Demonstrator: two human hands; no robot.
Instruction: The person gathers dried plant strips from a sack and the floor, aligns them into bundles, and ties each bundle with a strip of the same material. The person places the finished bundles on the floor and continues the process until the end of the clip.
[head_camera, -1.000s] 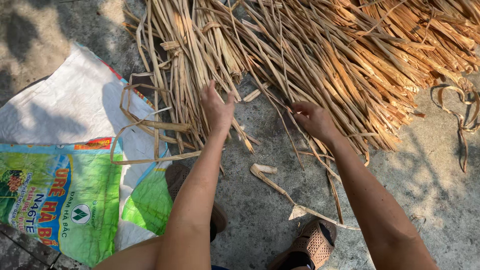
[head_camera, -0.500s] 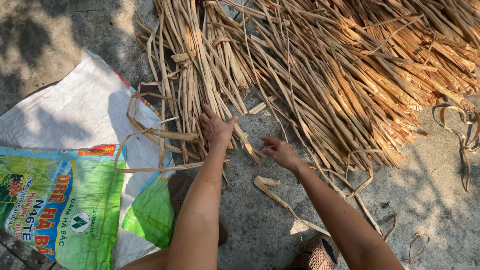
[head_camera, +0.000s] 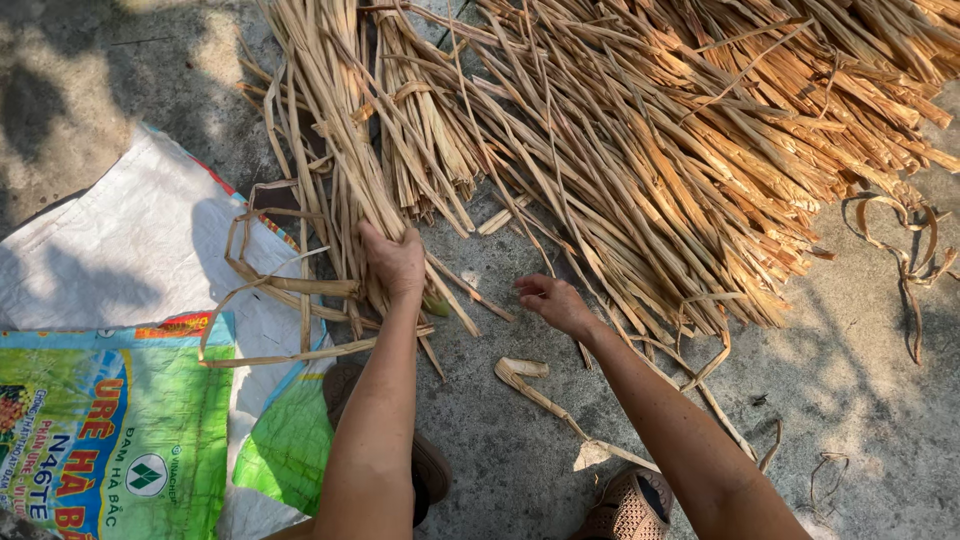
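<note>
Left hand (head_camera: 393, 262) clenched round bundle of dried stalks (head_camera: 335, 190), beside white sack (head_camera: 130, 260) on left. Right hand (head_camera: 556, 302) loosely curled, empty, just near main stalk pile (head_camera: 690, 150) on concrete.

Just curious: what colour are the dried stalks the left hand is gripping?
Pale straw-tan, the stalks in the left hand; clearest in the head view.
</note>
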